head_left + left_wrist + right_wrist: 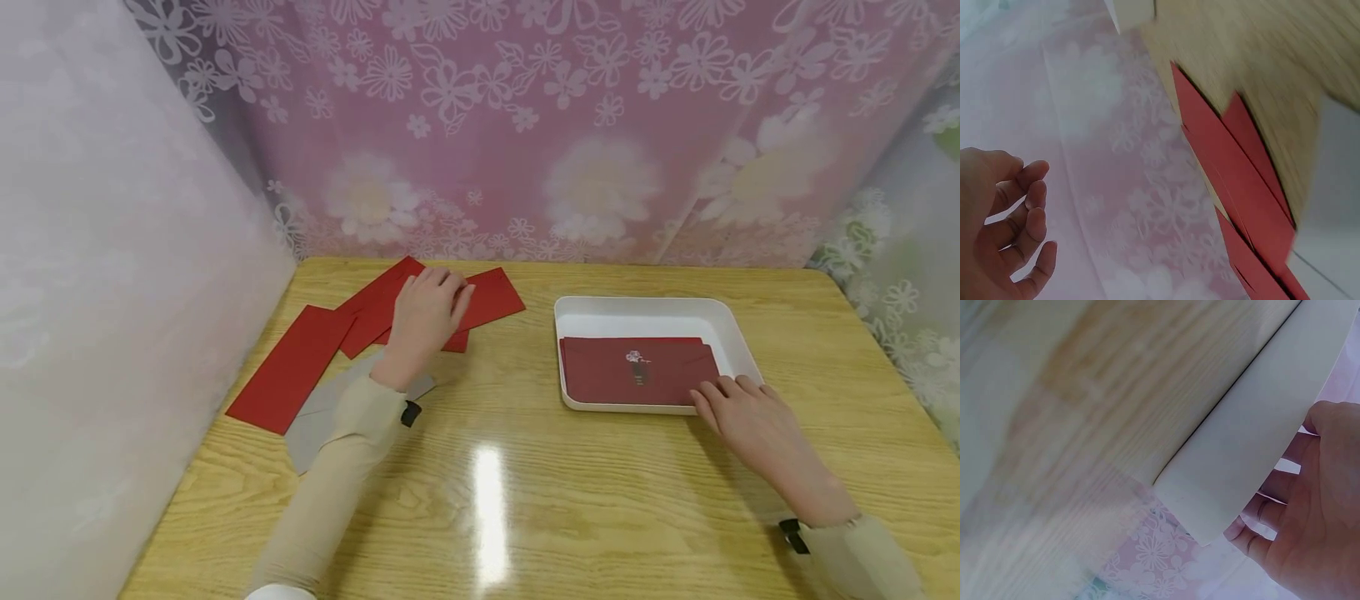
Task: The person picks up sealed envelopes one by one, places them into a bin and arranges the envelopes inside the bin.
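My left hand (pixel 427 312) hovers over several overlapping red envelopes (pixel 491 300) on the table's left side. In the left wrist view its fingers are loosely bent with nothing between them, apart from the red envelopes (pixel 1229 169). A white tray (pixel 645 308) stands on the right with a stack of darker red envelopes (pixel 600 375) in it; the top one bears a small flower print. My right hand (pixel 750 425) is at the tray's near right corner, fingers over the rim. The right wrist view shows the tray's outer wall (pixel 1241 425); the fingertips of my right hand (pixel 1322 512) are partly hidden behind it.
Another red envelope (pixel 285 367) lies farther left, beside a grey envelope (pixel 307 433) partly under my left forearm. The wooden table (pixel 600 500) meets a flowered curtain (pixel 510 167) at the back and pale cloth (pixel 112 292) on the left.
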The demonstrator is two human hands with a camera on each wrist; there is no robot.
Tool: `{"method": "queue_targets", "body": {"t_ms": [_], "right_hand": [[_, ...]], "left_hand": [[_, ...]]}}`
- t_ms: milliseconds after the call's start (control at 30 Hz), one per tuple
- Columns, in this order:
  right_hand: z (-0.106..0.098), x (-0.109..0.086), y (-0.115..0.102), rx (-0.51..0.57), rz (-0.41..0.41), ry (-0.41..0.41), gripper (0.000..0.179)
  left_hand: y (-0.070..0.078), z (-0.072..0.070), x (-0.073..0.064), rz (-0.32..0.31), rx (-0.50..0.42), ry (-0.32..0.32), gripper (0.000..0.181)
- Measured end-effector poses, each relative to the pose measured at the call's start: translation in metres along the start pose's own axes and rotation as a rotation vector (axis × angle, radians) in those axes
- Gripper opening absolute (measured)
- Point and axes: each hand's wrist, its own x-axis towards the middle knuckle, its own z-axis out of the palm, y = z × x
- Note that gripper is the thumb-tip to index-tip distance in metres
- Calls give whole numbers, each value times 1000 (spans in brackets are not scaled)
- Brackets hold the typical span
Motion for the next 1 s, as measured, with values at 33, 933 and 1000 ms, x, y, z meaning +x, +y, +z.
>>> {"method": "queue_targets", "body": {"t_ms": [33, 933, 1000], "right_hand": [[0, 0, 0, 2, 2, 4, 18], [1, -2, 2, -1, -2, 0, 35], [1, -3, 2, -3, -2, -3, 33]], "left_hand": [[-5, -2, -3, -21, -1, -2, 21], [-152, -56, -120, -483, 36, -298, 33], [-157, -59, -125, -505, 36, -353, 38]]}}
